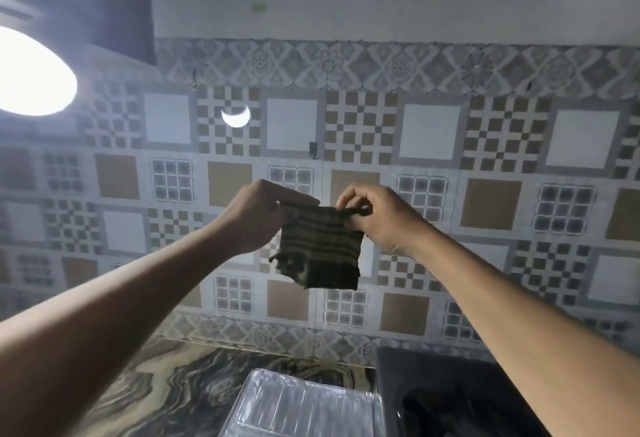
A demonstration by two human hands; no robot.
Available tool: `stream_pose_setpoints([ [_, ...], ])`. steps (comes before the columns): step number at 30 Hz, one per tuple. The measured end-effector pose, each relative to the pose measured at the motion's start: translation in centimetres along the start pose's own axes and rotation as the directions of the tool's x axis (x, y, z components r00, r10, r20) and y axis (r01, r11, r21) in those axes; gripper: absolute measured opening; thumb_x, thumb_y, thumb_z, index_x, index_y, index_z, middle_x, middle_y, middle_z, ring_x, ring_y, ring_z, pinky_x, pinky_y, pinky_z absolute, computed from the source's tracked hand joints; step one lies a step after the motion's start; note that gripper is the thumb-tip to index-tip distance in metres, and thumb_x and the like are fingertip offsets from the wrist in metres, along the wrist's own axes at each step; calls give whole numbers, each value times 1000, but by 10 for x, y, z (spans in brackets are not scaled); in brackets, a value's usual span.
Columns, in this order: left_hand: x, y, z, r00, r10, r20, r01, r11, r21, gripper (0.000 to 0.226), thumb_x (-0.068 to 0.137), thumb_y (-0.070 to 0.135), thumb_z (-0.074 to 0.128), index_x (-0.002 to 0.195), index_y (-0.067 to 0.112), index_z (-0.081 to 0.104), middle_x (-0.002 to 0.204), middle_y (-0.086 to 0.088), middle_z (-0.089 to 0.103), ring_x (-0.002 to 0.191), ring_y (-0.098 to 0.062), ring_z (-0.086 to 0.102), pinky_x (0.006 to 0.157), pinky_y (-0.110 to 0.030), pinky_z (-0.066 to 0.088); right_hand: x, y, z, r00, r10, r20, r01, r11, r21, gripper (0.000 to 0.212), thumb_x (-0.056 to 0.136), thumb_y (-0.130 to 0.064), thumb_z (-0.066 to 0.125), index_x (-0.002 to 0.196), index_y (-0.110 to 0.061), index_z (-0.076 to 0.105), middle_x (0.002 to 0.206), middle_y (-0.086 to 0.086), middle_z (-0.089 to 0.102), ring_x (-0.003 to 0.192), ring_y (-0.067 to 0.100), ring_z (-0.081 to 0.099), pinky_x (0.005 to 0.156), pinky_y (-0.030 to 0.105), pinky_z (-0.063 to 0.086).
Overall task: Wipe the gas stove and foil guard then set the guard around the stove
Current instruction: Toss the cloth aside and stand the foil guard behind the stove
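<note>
A person's left hand (258, 217) and right hand (375, 218) hold a dark striped cloth (322, 249) up in front of a patterned tiled wall (485, 159). Each hand pinches a top corner between curled fingers and thumb, and the cloth hangs freely. Below, a ribbed foil guard (304, 405) lies on the marbled worktop (166, 377), a little forward of the worktop's back edge. It sits just beside the left side of the gas stove (433, 395), whose black top shows only in part. A bright lamp (31, 73) glares at upper left.
</note>
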State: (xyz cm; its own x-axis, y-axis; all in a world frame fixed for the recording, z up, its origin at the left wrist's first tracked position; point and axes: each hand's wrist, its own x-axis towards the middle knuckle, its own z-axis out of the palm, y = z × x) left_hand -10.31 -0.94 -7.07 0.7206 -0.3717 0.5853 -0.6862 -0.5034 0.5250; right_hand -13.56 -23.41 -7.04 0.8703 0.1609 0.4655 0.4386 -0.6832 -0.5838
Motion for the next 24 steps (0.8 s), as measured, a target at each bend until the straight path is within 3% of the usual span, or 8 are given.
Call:
stream_pose_setpoints([
  [5, 56, -33, -2, 997, 5, -83, -1, 999, 49, 27, 91, 13, 67, 108, 32, 76, 114, 9, 72, 95, -7, 67, 76, -22, 54, 70, 18, 1, 998, -63, -18, 63, 998, 6, 10, 92, -21, 70, 99, -28, 70, 99, -13, 68, 92, 3, 59, 70, 17, 41],
  [10, 115, -58, -1, 990, 113, -84, -96, 978, 185, 24, 93, 20, 65, 111, 31, 75, 109, 13, 73, 82, 3, 62, 64, -4, 41, 126, 39, -1, 989, -108, -99, 98, 990, -97, 17, 95, -20, 66, 107, -30, 71, 105, -16, 65, 91, -1, 54, 70, 13, 35],
  [12, 136, -68, -1, 974, 209, -85, -180, 946, 269, 23, 95, 21, 63, 111, 31, 75, 106, 8, 73, 84, -4, 66, 69, -18, 53, 148, 46, 0, 979, -147, -141, 123, 979, -164, 21, 96, -15, 64, 110, -28, 71, 108, -12, 65, 95, 4, 55, 72, 11, 36],
  [14, 157, -79, 0, 943, 318, -101, -262, 893, 366, 24, 95, 17, 63, 112, 29, 75, 108, 1, 73, 89, -14, 69, 75, -33, 59, 169, 52, 0, 962, -207, -180, 156, 953, -261, 24, 96, -11, 62, 113, -25, 71, 115, -6, 67, 102, 10, 57, 79, 16, 45],
  [17, 182, -89, 2, 907, 405, -119, -314, 836, 451, 24, 92, 16, 67, 113, 23, 76, 108, -6, 71, 88, -21, 69, 74, -31, 59, 196, 58, 2, 920, -301, -251, 187, 899, -395, 26, 96, -9, 59, 114, -23, 71, 116, -1, 64, 104, 17, 59, 89, 30, 51],
  [20, 200, -100, 5, 877, 461, -138, -328, 782, 530, 27, 90, 13, 68, 114, 24, 76, 108, -9, 69, 81, -27, 69, 67, -38, 59, 214, 64, 5, 879, -398, -264, 214, 822, -527, 26, 97, -8, 55, 116, -17, 70, 112, 3, 59, 97, 23, 60, 80, 38, 54],
  [24, 206, -116, 13, 849, 512, -130, -323, 698, 638, 32, 85, 10, 73, 114, 23, 75, 106, -12, 70, 79, -32, 71, 68, -43, 59, 216, 78, 12, 807, -548, -221, 277, 680, -679, 26, 93, 0, 60, 115, -11, 71, 101, 8, 57, 81, 27, 58, 57, 43, 55],
])
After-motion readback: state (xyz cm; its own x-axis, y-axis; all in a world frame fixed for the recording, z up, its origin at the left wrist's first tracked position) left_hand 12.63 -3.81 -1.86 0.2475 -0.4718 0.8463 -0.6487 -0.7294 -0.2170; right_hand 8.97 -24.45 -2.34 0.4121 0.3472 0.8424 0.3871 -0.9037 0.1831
